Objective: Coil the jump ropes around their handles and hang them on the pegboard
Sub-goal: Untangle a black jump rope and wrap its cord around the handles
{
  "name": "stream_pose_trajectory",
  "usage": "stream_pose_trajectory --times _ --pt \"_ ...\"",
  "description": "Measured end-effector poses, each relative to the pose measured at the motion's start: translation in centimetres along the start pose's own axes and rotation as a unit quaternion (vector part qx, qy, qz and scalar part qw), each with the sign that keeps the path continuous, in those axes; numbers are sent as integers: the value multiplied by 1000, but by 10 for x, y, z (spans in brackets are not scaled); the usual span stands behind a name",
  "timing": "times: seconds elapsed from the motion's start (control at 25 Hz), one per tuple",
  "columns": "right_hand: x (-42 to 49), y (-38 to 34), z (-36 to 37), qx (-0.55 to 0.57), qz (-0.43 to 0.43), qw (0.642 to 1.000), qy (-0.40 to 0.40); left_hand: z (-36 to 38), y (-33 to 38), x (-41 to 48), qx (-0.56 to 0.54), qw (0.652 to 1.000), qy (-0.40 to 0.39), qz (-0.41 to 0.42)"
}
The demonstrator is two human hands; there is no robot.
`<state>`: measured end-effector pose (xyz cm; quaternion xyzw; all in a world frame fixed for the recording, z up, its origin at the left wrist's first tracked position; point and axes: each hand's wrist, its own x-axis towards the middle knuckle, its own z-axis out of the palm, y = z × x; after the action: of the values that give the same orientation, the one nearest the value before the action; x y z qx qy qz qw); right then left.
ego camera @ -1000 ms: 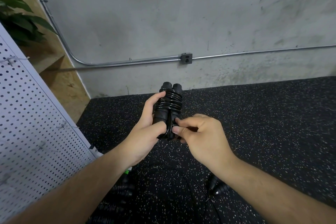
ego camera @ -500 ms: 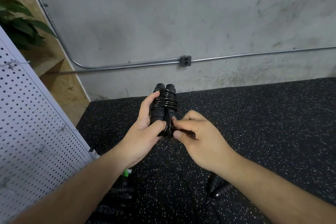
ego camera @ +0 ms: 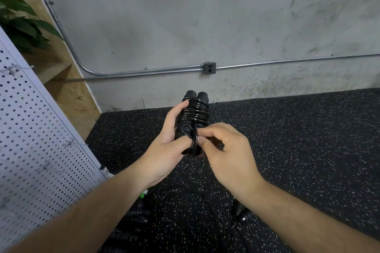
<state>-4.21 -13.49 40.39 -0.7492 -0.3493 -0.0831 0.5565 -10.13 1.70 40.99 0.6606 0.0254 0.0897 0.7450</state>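
**One rope nearly coiled, nothing hung yet**

White pegboard point(ego camera: 41, 139) at the left edge, cut off by the frame. No rope seen on its wire hooks point(ego camera: 71, 143), so hanging judged not yet begun. Speckled rubber floor point(ego camera: 308, 139) spreading right of the pegboard.

Right of the pegboard and above the floor:
- Left hand point(ego camera: 164, 156) gripping a black jump rope bundle point(ego camera: 195, 113), fingers curled behind it and thumb laid across the front.
- Right hand point(ego camera: 228, 156) against the bundle's lower end, thumb and forefinger pinching the loose cord end point(ego camera: 194, 139), seemingly to tuck it under the wraps.
- Cord wound tight round both handles, so coiling of this one judged almost done.

By the pegboard's foot, more black ropes point(ego camera: 135, 215) lying loose on the floor, partly hidden by forearms and cut off below. Number impossible to tell.
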Motion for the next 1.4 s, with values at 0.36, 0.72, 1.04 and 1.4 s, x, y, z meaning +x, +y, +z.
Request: stream_pose_trajectory --times 0.36,0.72,1.04,1.4 --pt "4 5 -5 -70 -63 995 -34 -7 11 2 1 1000 5 6" --pt "16 2 -10 -78 -87 991 -66 -29 9 5 183 983 -5 1" --pt "40 17 -14 -125 -82 984 -98 -33 -5 3 271 962 -42 13" --pt "42 23 -12 -204 -26 976 -76 -25 -4 8 241 970 16 18"
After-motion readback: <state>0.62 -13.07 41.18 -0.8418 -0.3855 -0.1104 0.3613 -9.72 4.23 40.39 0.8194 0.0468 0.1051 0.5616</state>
